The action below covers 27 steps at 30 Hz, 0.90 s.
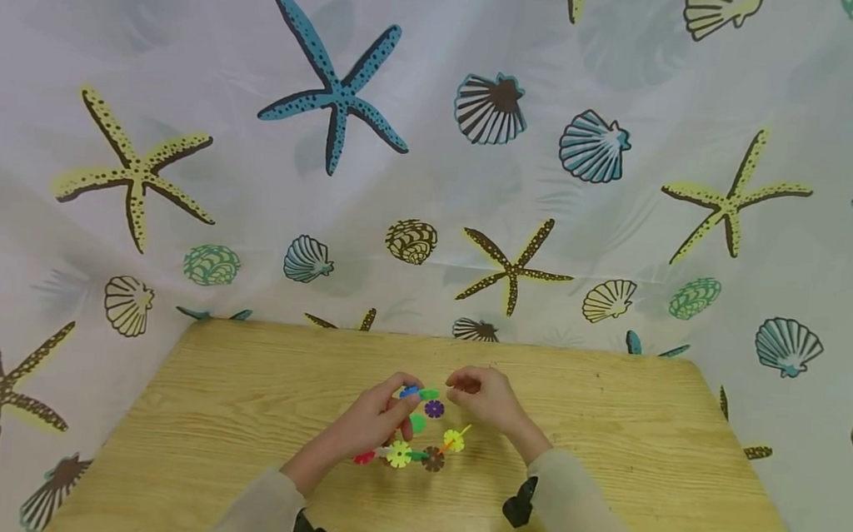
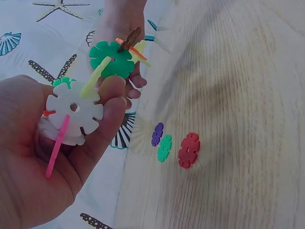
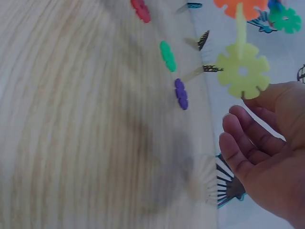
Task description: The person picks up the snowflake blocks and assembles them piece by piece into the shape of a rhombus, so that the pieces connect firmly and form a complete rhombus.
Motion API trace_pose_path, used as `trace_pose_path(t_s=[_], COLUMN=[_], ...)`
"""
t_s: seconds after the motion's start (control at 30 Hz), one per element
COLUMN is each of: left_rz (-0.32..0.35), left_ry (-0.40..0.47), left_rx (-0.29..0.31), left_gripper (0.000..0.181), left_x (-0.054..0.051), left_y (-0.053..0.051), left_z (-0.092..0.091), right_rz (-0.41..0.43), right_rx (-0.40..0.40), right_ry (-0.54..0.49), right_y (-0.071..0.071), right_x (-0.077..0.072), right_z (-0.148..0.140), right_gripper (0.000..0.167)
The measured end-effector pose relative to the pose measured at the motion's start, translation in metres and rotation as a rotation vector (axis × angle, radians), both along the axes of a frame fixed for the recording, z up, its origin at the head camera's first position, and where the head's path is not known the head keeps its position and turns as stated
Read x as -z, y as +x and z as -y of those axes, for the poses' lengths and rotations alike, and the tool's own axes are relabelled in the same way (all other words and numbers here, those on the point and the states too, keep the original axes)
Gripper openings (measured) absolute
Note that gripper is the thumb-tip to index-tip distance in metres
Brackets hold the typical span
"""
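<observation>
Head cam: we see the L hand (image 1: 375, 416) gripping the disc chain (image 1: 433, 460) over the table (image 1: 608, 447), R hand (image 1: 487, 398) nearby, fingers loosely bent. L wrist cam: we spot 3 loose discs (image 2: 189, 151) on the table. R wrist cam: chain's yellow disc (image 3: 232, 78) overlaps the R hand; can't tell if touching.

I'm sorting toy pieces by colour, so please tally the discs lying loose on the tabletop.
Red disc: 1
Green disc: 1
Purple disc: 1
Total: 3
</observation>
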State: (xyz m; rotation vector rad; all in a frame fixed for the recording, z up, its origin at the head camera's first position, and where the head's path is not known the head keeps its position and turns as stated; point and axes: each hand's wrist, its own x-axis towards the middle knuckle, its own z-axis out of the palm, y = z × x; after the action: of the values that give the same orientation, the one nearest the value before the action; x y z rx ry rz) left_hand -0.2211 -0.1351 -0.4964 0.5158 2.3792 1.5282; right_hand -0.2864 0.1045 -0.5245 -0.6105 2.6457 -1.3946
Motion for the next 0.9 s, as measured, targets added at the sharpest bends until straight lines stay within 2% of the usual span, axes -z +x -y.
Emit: trace_pose_path(t_s=[0.27,0.37,0.9], left_rz=[0.008,0.004,0.010], left_ry=[0.004,0.003,-0.015], left_rx=[0.011,0.015,0.005], left_gripper=[0.034,0.034,0.033], left_x=[0.000,0.001,0.002], left_y=[0.000,0.000,0.001], left_z=[0.001,0.001,0.002], right_rz=[0.053,0.048,-0.020], right_rx=[-0.058,-0.070,-0.108], right_ry=[0.058,0.082,0.176], right_y=[-0.004,-0.006,-0.018], right_x=[0.020,0.026,0.031], right_z=[0.004,0.005,0.012], right_gripper=[0.019,0.020,0.031])
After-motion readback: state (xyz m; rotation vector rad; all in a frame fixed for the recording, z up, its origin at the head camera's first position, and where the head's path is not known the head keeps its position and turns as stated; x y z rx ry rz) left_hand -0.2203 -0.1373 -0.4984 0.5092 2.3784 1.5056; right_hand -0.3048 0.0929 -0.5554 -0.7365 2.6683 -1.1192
